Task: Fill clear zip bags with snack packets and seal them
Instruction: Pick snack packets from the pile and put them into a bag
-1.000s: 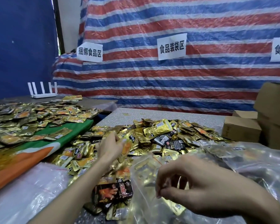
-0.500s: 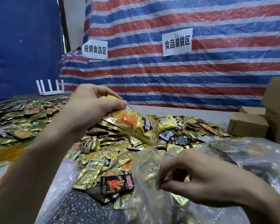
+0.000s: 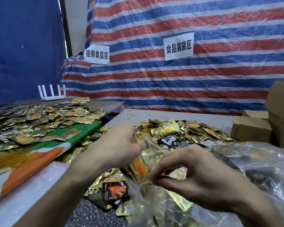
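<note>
Clear plastic zip bag (image 3: 143,200), mouth open | left hand (image 3: 116,149) grips gold-orange foil snack packets (image 3: 139,167) at the mouth | right hand (image 3: 198,176) pinches bag rim.

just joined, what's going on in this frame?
A person works at a table. The right hand pinches the rim of a clear zip bag, holding its mouth open, while the left hand feeds gold and orange packets into it. The bag already holds some packets and is unsealed. A loose pile lies on the table beyond.
</note>
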The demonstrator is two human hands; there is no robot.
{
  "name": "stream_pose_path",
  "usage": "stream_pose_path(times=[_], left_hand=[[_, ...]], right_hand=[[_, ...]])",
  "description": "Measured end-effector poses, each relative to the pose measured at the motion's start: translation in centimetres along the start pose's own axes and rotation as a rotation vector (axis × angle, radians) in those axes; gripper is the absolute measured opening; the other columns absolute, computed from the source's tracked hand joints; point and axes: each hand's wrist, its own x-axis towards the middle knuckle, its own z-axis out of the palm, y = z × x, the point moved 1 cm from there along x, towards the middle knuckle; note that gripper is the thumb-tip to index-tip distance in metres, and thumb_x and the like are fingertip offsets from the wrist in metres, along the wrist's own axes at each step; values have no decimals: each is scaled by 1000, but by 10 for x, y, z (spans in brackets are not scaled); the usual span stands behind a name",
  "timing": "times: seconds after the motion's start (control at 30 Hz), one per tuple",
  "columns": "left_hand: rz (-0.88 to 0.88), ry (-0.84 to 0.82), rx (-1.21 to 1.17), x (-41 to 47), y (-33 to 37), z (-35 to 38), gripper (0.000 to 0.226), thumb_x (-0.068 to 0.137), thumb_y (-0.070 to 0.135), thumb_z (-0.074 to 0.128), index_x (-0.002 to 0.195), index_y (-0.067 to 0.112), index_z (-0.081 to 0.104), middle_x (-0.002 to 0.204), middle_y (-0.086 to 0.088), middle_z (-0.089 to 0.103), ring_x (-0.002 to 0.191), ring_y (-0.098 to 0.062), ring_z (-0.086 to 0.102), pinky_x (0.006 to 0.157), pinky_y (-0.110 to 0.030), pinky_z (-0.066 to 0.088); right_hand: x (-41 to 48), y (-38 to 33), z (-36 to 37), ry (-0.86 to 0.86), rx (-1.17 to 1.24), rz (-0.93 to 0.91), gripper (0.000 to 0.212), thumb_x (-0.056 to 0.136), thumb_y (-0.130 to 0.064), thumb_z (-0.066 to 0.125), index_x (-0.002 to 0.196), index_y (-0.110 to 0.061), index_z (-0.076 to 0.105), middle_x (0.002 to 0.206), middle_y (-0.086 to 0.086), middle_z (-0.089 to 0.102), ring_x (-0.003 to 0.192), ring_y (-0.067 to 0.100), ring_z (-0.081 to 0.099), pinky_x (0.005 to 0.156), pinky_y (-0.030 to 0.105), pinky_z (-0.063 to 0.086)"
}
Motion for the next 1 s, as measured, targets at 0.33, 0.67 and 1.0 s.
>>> stream_pose_path(times=[0.33,0.67,1.0], left_hand=[[-2,6,-410,9,-11,-8,23,84,29,78,87,10,65,66,-7,73,53,-15,70,42,-19,46],[-103,265,-692,76,-56,31,5,100,22,55,100,19,59,95,-4,72,59,-24,69,48,-29,54],[28,38,211,199,-67,166,78,80,20,75,148,24,38,152,-8,37,139,-32,35,114,-51,27]], right_hand=[[-2,5,-4,-8,3,44,11,91,-16,66,83,-18,73,78,-8,72,77,9,68,76,33,55],[5,16,-1,-64,-59,117,11,93,-25,64,87,-21,72,82,-13,72,81,6,68,77,33,56],[8,26,-3,-39,-40,104,9,92,-18,65,86,-19,71,79,-7,71,76,9,67,74,33,54]])
